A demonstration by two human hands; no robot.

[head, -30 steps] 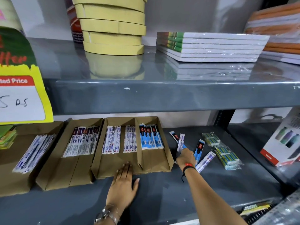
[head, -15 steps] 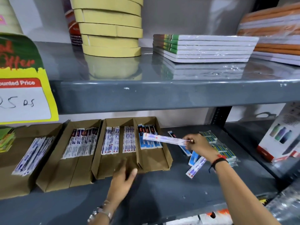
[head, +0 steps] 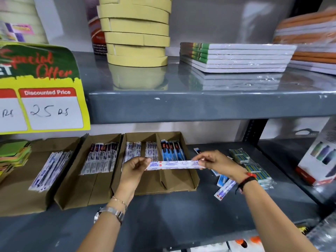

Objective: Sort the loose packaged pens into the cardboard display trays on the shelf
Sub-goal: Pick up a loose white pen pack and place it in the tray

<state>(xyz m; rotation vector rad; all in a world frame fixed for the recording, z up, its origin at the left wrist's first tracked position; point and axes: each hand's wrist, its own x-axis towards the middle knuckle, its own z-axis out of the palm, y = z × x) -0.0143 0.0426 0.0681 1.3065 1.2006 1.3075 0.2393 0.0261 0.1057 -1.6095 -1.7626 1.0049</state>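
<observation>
A white packaged pen (head: 173, 164) is held level above the divided cardboard tray (head: 189, 180). My left hand (head: 135, 170) pinches its left end and my right hand (head: 217, 163) pinches its right end. That tray holds white pen packs (head: 133, 151) in its left slots and blue pen packs (head: 171, 150) in its right slot. Two more cardboard trays, a middle tray (head: 72, 193) and a left tray (head: 20, 200), hold white packs. Loose packaged pens (head: 224, 190) lie on the lower shelf under my right wrist.
Green-and-blue wrapped packets (head: 252, 166) lie right of the loose pens. A white product box (head: 320, 160) leans at far right. Coloured paper (head: 14, 155) is stacked at far left. The upper shelf carries tape rolls (head: 136, 30), notebooks (head: 236, 57) and a price sign (head: 40, 88).
My right hand picked a white pack from the loose pile and carried it left over the divided tray. My left hand rose off the shelf and took its left end.
</observation>
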